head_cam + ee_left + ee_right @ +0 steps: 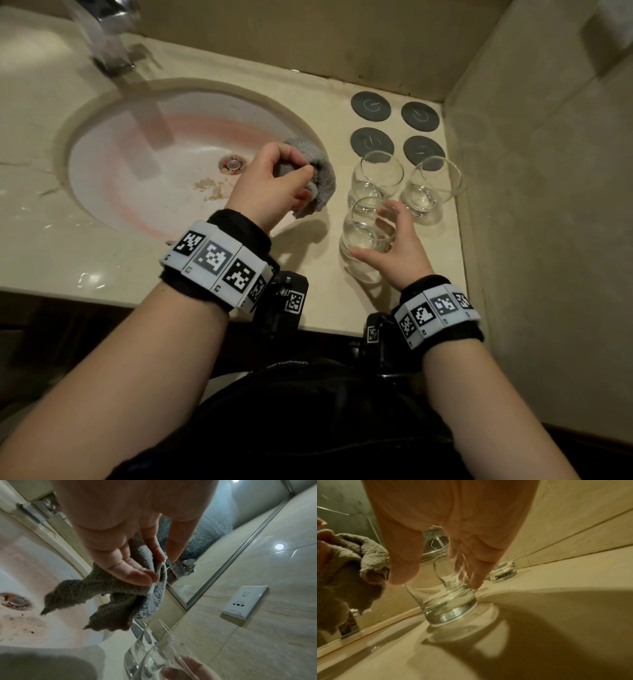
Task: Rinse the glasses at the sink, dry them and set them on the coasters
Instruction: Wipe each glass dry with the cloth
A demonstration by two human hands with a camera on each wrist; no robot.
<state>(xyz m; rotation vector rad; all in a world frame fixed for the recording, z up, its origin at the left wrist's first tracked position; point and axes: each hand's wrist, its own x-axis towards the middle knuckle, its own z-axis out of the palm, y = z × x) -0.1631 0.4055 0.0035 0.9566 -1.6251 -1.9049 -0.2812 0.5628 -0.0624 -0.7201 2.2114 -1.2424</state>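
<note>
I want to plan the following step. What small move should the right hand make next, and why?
Probably the right hand should close its spread fingers round the nearest clear round glass and lift it. That glass stands on the beige counter, the four dark round coasters are bare, and the left hand already grips the grey cloth.

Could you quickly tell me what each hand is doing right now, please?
Left hand: grips the grey cloth, fingers curled round it.
Right hand: open, fingers spread round the nearest glass, not yet gripping it.
</note>
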